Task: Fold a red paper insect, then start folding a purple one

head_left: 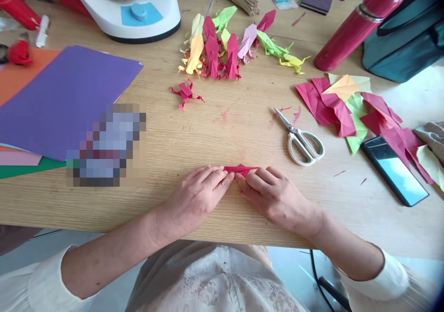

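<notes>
A small piece of folded red paper lies at the table's near side, between my two hands. My left hand grips its left end, thumb and fingers closed on it. On the other end, my right hand has its fingers curled and pressed down along the fold. My fingers cover much of the paper. Beyond my right hand rest scissors with white handles, their blades partly apart. A red origami figure with thin limbs sits farther off, ahead of my left hand.
Several colourful origami figures stand at the back. Folded paper pieces and a phone lie at right, near a red flask and a teal bag. Purple paper sheets, a blurred-out object and a white appliance occupy the left.
</notes>
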Demonstrator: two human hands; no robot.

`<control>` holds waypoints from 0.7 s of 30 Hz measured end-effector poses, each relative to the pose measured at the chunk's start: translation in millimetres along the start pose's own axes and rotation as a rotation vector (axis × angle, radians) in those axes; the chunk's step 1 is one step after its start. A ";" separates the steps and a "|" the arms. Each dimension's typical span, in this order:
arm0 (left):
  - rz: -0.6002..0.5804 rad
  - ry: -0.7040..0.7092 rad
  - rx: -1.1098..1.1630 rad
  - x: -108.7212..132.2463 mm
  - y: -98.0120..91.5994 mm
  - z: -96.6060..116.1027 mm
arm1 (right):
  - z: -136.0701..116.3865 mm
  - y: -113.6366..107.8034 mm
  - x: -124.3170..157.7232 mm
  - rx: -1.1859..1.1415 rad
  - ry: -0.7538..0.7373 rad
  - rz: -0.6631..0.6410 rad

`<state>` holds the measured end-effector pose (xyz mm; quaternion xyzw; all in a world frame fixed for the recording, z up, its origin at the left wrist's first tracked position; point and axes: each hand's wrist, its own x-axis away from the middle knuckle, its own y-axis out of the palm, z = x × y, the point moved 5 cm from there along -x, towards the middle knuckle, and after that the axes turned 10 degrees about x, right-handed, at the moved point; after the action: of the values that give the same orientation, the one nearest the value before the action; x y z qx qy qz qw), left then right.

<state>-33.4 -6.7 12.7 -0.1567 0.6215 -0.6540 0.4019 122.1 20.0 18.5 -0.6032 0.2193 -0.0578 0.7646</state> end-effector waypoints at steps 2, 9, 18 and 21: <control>-0.018 -0.014 0.015 0.6 0.6 0.3 | 2.0 -0.3 2.8 -0.025 0.018 0.008; -0.035 0.019 -0.016 2.5 0.1 2.7 | 4.0 -3.9 13.4 -0.021 0.020 0.051; -0.056 0.059 -0.068 5.3 1.2 5.4 | 2.6 -6.8 13.5 -0.032 0.000 0.084; -0.064 0.014 -0.054 3.8 1.7 6.8 | 3.2 -4.8 14.1 -0.053 0.006 0.079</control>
<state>-30.5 -13.9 11.3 -0.1828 0.6365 -0.6506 0.3718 137.0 16.7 19.9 -0.6140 0.2467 -0.0235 0.7494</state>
